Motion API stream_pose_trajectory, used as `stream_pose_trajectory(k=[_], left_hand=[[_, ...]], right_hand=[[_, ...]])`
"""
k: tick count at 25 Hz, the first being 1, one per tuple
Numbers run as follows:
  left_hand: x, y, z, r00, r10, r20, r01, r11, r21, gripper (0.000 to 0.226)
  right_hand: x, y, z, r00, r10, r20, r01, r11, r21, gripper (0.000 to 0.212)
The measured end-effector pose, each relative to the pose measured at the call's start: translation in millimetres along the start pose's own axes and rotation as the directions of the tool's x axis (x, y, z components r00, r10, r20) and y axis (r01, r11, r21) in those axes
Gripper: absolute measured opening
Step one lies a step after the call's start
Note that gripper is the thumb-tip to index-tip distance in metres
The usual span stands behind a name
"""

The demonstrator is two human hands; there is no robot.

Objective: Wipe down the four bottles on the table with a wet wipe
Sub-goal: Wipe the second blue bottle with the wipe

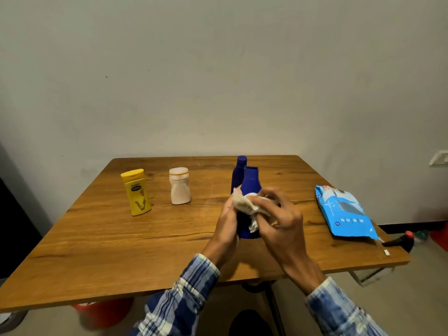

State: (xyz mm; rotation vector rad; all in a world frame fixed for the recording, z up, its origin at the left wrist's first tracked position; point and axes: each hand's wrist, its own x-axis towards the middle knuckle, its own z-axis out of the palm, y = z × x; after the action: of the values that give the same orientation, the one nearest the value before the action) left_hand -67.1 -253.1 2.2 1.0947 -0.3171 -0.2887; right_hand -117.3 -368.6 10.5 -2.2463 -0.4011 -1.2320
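Observation:
Near the middle of the wooden table [121, 238] a wide blue bottle [251, 183] stands upright. My left hand [226, 229] grips its lower body from the left. My right hand [278, 221] presses a crumpled white wet wipe [246, 206] against the bottle's front, fingers curled around the wipe. A slimmer dark blue bottle [238, 170] stands just behind it, partly hidden. Further left stand a white bottle [180, 186] and a yellow bottle [137, 192], both upright and apart from my hands.
A blue pack of wet wipes [346, 212] lies at the table's right edge, with a small white piece [386, 252] near the corner. Red tubs [104, 311] sit on the floor under the table. A dark object with a red cap [402, 240] lies beyond the right edge.

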Motion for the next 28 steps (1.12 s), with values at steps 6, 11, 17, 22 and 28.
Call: stream_pose_trajectory(k=[6, 11, 17, 22, 28], left_hand=[[-3, -3, -4, 0.989, 0.058, 0.137, -0.072, 0.993, 0.098, 0.037], [1, -13, -11, 1.000, -0.003, 0.020, 0.002, 0.997, 0.072, 0.030], [5, -18, -10, 1.000, 0.011, -0.008, -0.011, 1.000, 0.029, 0.032], [12, -20, -13, 1.000, 0.026, 0.002, -0.026, 0.999, 0.021, 0.052], [26, -18, -10, 0.982, 0.049, 0.180, -0.070, 0.991, 0.110, 0.049]], right_hand=[[32, 4, -8, 0.994, 0.035, -0.107, -0.045, 0.995, -0.091, 0.035], [11, 4, -9, 0.972, -0.069, 0.225, 0.100, 0.987, -0.126, 0.033], [6, 6, -8, 0.968, 0.021, 0.250, -0.016, 1.000, -0.021, 0.025], [4, 21, -12, 0.966, 0.224, 0.131, -0.237, 0.966, 0.098, 0.026], [1, 43, -28, 0.914, 0.402, -0.049, -0.385, 0.899, 0.207, 0.024]])
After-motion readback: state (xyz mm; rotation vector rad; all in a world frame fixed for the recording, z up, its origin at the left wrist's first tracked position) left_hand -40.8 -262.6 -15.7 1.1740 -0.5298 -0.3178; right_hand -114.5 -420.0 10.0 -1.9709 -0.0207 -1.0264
